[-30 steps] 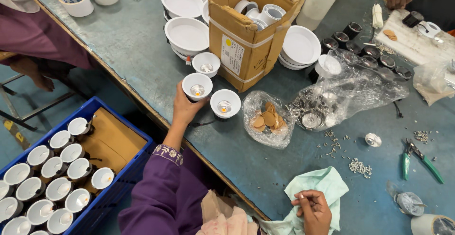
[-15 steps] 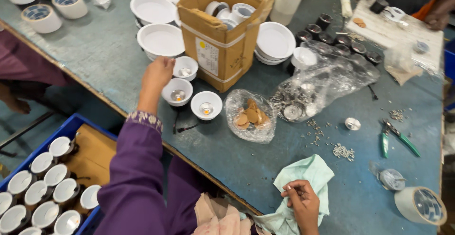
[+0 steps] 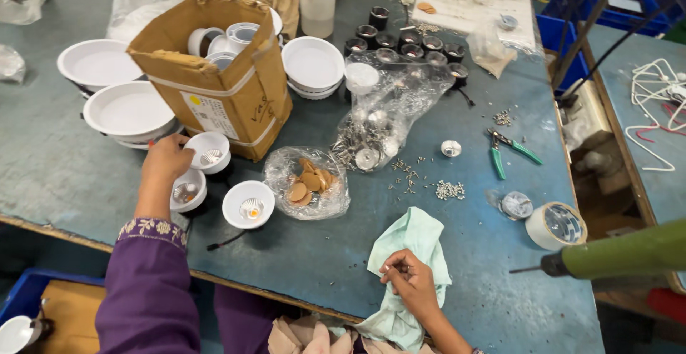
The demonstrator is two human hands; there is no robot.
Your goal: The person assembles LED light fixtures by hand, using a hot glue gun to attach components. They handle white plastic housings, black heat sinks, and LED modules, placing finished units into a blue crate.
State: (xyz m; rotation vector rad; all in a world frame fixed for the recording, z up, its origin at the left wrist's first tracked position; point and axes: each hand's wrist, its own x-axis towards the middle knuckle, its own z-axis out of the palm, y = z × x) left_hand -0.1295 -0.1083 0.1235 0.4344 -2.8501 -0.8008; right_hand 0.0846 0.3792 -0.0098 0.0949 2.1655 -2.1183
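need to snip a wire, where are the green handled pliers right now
In the head view the green-handled pliers lie on the blue table, right of centre, between a small pile of screws and the roll of tape, well away from the right hand.

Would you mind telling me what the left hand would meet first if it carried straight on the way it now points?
Probably the white cup-shaped fitting at its fingertips; the left hand seems to touch it already, with the cardboard box just behind.

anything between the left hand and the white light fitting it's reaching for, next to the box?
Nothing visible. The left hand is already on the rim of the white light fitting, with no gap showing. Two similar fittings and the cardboard box sit beside it, not in the way.
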